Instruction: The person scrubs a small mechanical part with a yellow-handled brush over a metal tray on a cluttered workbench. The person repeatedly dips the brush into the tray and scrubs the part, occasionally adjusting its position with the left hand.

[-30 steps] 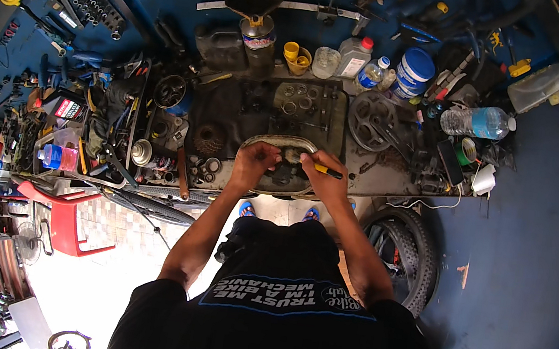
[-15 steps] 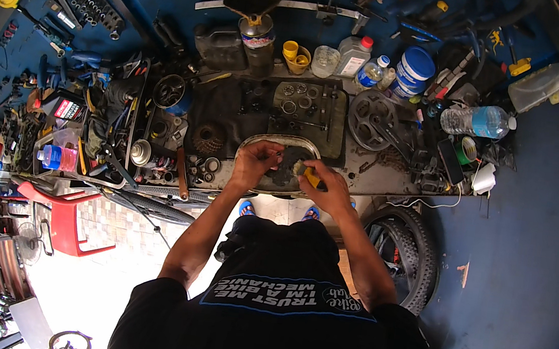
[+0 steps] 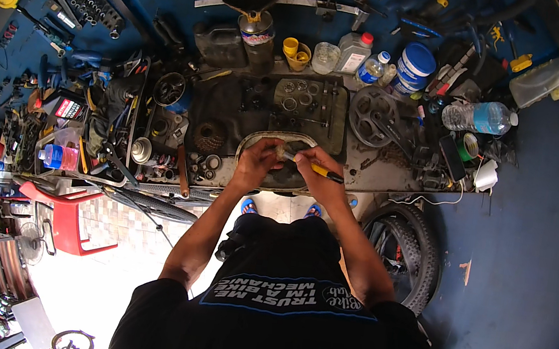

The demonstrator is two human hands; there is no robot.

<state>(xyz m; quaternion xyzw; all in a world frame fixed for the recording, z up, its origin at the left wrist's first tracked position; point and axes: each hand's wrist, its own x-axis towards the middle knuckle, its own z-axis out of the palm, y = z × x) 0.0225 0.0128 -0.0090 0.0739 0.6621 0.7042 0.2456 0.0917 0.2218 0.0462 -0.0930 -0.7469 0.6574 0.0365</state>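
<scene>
In my right hand (image 3: 325,189) is a paint brush (image 3: 327,173) with a yellow and black handle, its bristles pointing left. My left hand (image 3: 257,164) has its fingers pinched together right at the bristles, around a small part too hidden to name. Both hands are over a shallow tray (image 3: 278,134) with a pale rim at the bench's near edge. Beyond the tray lies a dark mat (image 3: 232,105) bearing a cassette sprocket cluster (image 3: 210,136) and several metal rings (image 3: 289,104).
A crankset (image 3: 373,118) lies right of the mat, near a plastic water bottle (image 3: 479,118). Left are an adjustable wrench (image 3: 182,172) and a spray can (image 3: 142,150). Bottles and a blue tub (image 3: 415,68) line the back. Tyres (image 3: 417,256) lean below the bench.
My right hand has swung the brush so its bristles meet the left fingers and its handle points right. The two hands are closer together.
</scene>
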